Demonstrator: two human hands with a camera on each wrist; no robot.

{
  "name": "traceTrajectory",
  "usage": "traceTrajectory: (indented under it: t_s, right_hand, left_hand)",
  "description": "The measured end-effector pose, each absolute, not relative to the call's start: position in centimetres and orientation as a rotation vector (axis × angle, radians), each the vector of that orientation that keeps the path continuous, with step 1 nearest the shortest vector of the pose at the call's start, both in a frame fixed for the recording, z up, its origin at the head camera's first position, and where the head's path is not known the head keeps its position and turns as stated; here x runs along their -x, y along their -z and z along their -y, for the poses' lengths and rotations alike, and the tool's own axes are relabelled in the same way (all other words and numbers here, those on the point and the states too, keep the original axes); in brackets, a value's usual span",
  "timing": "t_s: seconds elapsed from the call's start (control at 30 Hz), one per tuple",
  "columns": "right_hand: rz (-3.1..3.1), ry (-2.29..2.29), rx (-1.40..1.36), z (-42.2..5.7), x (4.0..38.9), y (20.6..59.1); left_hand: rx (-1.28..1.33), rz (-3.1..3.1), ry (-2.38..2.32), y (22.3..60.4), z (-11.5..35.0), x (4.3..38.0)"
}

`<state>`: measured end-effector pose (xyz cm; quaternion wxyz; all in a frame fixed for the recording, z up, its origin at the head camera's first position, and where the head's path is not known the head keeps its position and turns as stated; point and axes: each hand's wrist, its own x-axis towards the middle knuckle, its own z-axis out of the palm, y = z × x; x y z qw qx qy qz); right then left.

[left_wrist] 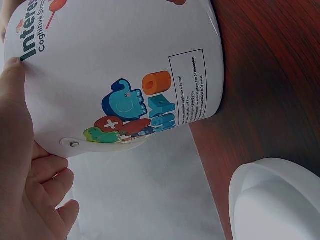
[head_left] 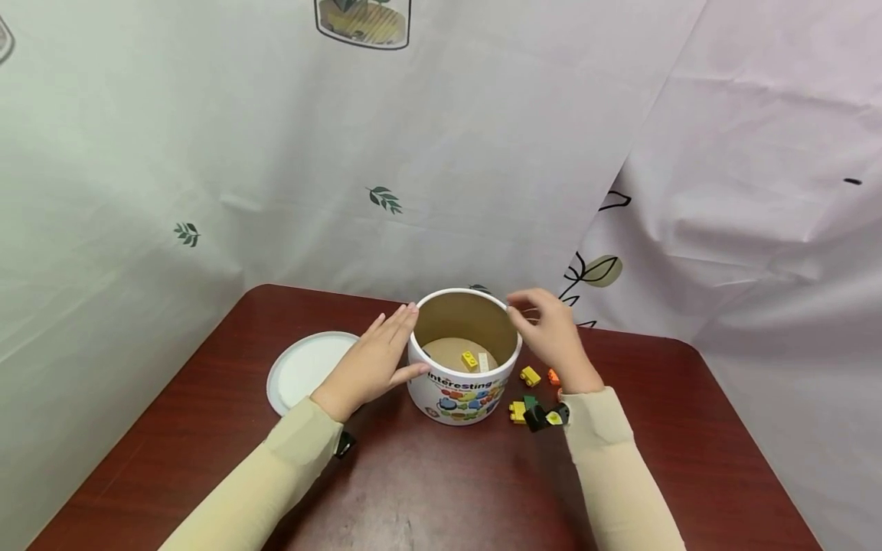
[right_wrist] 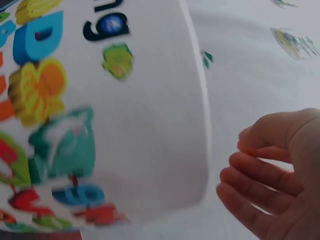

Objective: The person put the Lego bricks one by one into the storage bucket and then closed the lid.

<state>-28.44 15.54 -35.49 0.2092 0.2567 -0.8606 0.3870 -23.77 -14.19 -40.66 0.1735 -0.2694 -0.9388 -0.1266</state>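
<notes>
From the head view, we see a white, round, printed bucket [head_left: 458, 399] upright on the reddish-brown desk [head_left: 413, 490], a yellow block [head_left: 469, 360] and a white block [head_left: 484, 363] inside; small coloured blocks [head_left: 530, 376] lie outside, the round white lid [head_left: 306, 367] is off; we judge it unfinished.

Left wrist: the left hand [left_wrist: 15, 150], spread, touches the bucket; right wrist: the loosely curved right hand [right_wrist: 300, 190] visibly holds nothing.

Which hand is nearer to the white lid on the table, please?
Left. The left hand is beside the white lid, against the bucket; the right hand is farther away, by the bucket's right rim.
</notes>
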Motion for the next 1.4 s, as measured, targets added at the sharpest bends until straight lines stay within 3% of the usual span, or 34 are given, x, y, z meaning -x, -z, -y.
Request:
traceTrajectory:
  t_s: [0.37, 0.67, 1.4]
  right_hand:
    - [2.389, -1.167, -0.466, -21.4, 28.8, 38.5]
    - [2.542, -1.184, -0.224, -25.1, 31.1, 41.8]
    - [2.946, -0.933, -0.121, -27.7, 34.0, 45.7]
  left_hand:
    - [0.76, 2.663, 0.365, 40.6, 14.2, 23.9]
    - [0.756, 2.653, 0.359, 40.6, 14.3, 23.7]
    - [0.765, 2.647, 0.357, 40.8, 14.2, 23.7]
